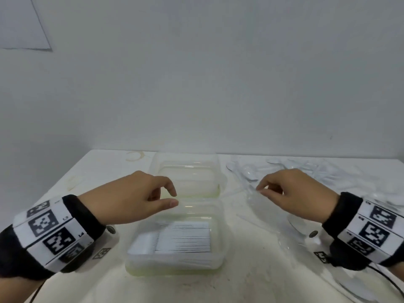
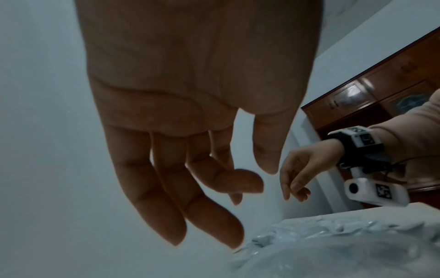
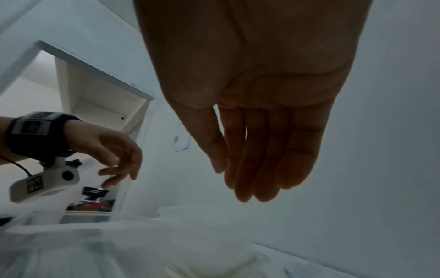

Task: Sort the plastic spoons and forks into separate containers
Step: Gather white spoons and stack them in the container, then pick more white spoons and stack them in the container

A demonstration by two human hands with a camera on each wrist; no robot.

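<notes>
**2 tubs out, 1 with a stack in it, and a big heap left to sort**

Biggest thing first: the white, stained tabletop [image 1: 91,171] carries everything. On it, dead centre, sit 2 clear rectangular plastic containers, one behind the other and touching or close to it. The far clear container [image 1: 188,178] looks like it has nothing in it, though see-through plastic on white makes that hard to swear to. The near clear container [image 1: 175,256] holds a neat, tight row of clear cutlery [image 1: 183,239]; the head view smears it, so I can't tell if it's forks or spoons.

Off to the right is the loose pile of clear plastic spoons and forks [image 1: 317,171], spread from the far edge down toward the near-right corner. A few spoon bowls are readable, the rest is glare.

Hands now. The left hand [image 1: 135,193] hovers over the seam between the 2 tubs, fingers loosely curled with thumb and forefinger apart, nothing in it; the left wrist view shows the same relaxed droop. The right hand [image 1: 293,191] hangs over the inner edge of the pile, thumb and forefinger tips close together as if pinching a clear piece, but I honestly can't tell whether anything is held.

My guess on progress: 1 kind is well underway, the other tub hasn't started, and most of the pile is left.
</notes>
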